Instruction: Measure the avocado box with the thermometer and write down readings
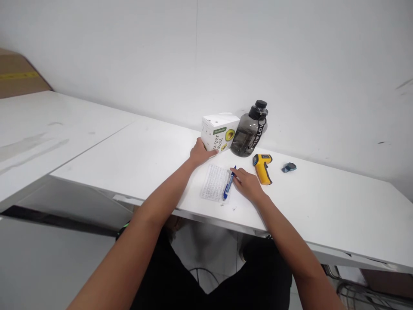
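Observation:
My left hand (199, 153) grips the lower left part of a white carton (217, 131) printed with avocados, which stands upright on the table. The thumb lies across its front and the other fingers are mostly hidden. At the pen's upper end, the closed fingers of my right hand (248, 183) hold a blue pen (228, 187). Beneath the pen lies a sheet of paper (213, 184) covered in small handwriting. A dark, see-through water jug (244, 134) with a black lid stands close beside the carton. Just right of my right hand is a yellow and black infrared thermometer (263, 168).
A small dark blue object (288, 167), its kind unclear, lies right of the thermometer. The white table (342, 202) meets a white wall (145, 51) at the back. A brown cardboard box (21, 77) with yellow tape sits at the far left.

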Motion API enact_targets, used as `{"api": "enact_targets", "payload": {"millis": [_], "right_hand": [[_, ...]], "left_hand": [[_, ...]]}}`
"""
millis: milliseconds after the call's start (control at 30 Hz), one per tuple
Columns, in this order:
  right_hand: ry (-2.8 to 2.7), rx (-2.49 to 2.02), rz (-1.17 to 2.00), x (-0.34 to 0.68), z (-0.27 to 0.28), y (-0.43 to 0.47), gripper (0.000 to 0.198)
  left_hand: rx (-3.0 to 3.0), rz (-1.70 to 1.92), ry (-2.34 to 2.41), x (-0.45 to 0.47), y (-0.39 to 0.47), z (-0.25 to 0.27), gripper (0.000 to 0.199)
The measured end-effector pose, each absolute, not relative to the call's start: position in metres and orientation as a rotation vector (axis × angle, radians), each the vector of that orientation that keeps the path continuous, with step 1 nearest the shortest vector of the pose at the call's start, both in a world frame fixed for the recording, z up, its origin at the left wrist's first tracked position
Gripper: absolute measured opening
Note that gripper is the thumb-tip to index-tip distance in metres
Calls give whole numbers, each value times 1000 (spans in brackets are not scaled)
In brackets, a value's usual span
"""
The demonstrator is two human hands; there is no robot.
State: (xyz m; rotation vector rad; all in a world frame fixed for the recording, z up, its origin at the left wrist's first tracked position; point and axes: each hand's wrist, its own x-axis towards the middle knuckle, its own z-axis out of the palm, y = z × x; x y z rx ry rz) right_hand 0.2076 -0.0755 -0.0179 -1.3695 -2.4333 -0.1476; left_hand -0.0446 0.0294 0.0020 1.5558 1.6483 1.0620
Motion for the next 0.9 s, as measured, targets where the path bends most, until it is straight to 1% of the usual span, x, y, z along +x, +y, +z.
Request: {"api": "enact_targets", "payload": {"millis": [200, 367, 500, 633, 767, 900], "right_hand": [[-2450, -1389, -89, 205, -14, -78, 44], [-2331, -1492, -265, 213, -11, -71, 40], [-2045, -1748, -356, 227, -6, -64, 37], [-1772, -2078, -328, 237, 3, -63, 41], [-1646, -2313, -162, 239, 13, -65, 53], [-1521, -2409, 82, 238, 19, -65, 78]], "left_hand": [[1546, 1091, 1647, -45, 30, 1, 78], [1519, 1171, 1604, -46, 38, -9, 83], [1497, 1187, 1568, -47, 41, -12, 82], [1455, 1215, 1521, -46, 39, -9, 80], [1404, 1308, 1440, -45, 37, -8, 77], [1303, 1431, 1431, -44, 36, -6, 73]]}}
